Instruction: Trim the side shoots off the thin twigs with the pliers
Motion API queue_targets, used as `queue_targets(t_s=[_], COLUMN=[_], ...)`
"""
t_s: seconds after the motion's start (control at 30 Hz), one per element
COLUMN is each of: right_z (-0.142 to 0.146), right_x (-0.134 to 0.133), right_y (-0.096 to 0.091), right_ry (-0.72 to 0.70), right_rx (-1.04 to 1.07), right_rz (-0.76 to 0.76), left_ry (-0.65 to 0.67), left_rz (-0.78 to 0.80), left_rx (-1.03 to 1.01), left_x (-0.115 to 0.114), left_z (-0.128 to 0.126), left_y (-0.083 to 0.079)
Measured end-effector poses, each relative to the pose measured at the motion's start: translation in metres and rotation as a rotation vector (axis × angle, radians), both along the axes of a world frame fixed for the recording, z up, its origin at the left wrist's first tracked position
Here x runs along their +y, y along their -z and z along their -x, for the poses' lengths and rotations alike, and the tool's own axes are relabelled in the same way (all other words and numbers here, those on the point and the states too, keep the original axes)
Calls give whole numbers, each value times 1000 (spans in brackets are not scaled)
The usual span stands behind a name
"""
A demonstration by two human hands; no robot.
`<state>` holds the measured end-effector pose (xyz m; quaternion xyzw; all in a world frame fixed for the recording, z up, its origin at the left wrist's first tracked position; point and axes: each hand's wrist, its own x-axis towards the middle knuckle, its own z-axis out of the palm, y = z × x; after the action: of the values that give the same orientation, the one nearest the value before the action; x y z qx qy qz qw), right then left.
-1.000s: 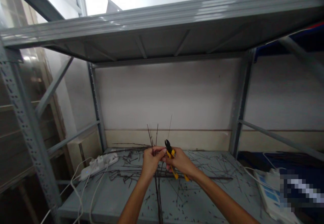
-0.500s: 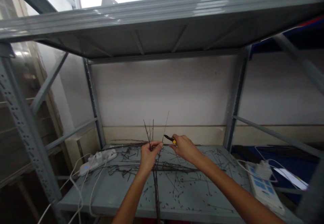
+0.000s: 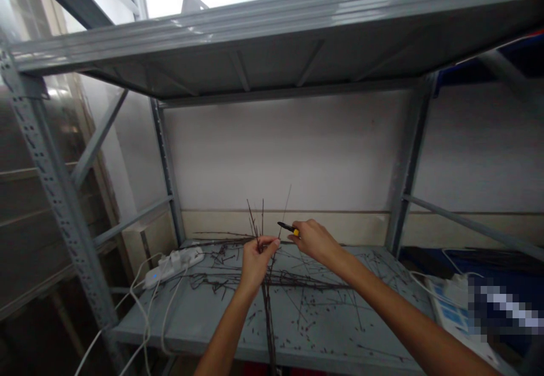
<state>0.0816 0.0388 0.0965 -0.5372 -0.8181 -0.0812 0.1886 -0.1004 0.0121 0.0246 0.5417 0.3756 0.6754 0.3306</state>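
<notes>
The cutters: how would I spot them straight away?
Find the lower shelf, then the right hand above it. The cutters poke from that hand toward the left hand. Their black and yellow colours set them apart from the brown twigs.

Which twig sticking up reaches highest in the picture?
The thin twig pinched in the left hand, beside the cutters; its tip tops the upright twigs further left.

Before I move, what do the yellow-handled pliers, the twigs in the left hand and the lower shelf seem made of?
Yellow-handled pliers: head likely metal, dark and slim; grip perhaps plastic or rubber, evenly bright yellow. Twigs: apparently wood, matte dark brown, thin and uneven, though an imitation can't be ruled out. Lower shelf: probably painted steel, smooth, flat blue-grey with little shine.
</notes>
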Motion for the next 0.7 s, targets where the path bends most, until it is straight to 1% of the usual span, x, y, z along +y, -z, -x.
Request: queue_targets(t_s=[0.2, 0.33, 0.4, 0.5, 0.6, 0.7], right_z=[6, 7, 10, 21, 37, 51], right_x=[9, 23, 29, 32, 33, 39], right_y=[-1, 7, 18, 44, 73, 96], right_ry=[-45, -86, -95, -90, -83, -44], right_rx=[46, 154, 230, 364, 493, 612], right_rz=[15, 69, 113, 196, 290, 314], left_ry=[2, -5, 4, 59, 217, 381], left_rz=[13, 25, 37, 53, 77, 72], left_rx=[-49, -155, -223, -290, -399, -526], left_x=[-4, -8, -13, -26, -42, -53], left_z=[-2, 6, 14, 25, 32, 35], left_y=[-1, -6, -9, -13, -17, -23])
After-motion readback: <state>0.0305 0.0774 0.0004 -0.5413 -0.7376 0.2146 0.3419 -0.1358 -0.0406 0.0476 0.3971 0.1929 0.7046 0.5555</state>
